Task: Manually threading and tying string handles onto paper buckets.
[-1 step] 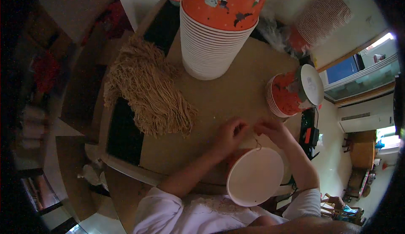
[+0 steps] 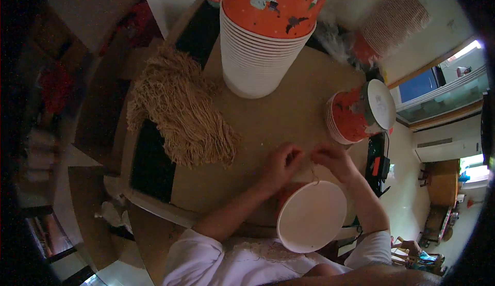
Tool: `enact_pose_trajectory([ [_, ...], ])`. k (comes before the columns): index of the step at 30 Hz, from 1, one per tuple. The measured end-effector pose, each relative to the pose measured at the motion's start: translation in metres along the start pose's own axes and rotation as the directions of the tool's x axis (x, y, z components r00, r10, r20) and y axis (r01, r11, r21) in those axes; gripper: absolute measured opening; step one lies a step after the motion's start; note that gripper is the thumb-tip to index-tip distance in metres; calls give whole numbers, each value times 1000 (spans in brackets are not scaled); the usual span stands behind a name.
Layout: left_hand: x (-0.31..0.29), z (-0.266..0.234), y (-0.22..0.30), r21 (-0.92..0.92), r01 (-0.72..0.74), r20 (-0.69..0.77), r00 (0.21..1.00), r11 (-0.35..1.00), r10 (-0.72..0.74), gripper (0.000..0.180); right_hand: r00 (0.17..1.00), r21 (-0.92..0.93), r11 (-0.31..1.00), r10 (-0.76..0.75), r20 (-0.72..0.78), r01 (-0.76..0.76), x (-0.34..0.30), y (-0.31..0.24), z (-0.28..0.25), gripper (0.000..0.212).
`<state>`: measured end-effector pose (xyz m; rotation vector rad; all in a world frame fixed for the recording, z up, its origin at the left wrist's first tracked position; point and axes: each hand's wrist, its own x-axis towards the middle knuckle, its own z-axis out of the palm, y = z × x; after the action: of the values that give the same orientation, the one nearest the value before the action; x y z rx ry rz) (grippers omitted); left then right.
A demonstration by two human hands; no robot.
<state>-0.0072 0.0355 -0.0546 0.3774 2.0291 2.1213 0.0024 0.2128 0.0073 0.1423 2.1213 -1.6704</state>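
String (image 2: 314, 174) is pinched by the right hand (image 2: 330, 158); whether anything is gripped by the curled left hand (image 2: 285, 163) cannot be told. On the hands' near side, a bucket (image 2: 312, 216) is seen.

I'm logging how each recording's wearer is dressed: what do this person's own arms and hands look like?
Both arms wear short, loose, pale whitish sleeves, matching the shirt. The forearms are bare. The left hand and right hand show no gloves, and no watch or bracelet is visible. Finer details, such as rings, are too dim to tell.
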Motion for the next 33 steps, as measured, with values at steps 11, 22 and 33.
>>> enact_pose_trajectory([
  [11, 5, 8, -12, -26, 79, 72, 994, 997, -77, 11, 795, -427, 735, -604, -60, 526, 6, 16, 12, 19],
  [22, 7, -17, 5, -74, 319, 355, 894, 945, -274, 13, 753, -406, 709, -654, -72, 577, -1, 19, 8, 16],
  [33, 12, -1, 3, 169, 126, 197, 967, 978, -159, 16, 740, -394, 681, -672, -1, 618, -8, 11, 11, 15],
])
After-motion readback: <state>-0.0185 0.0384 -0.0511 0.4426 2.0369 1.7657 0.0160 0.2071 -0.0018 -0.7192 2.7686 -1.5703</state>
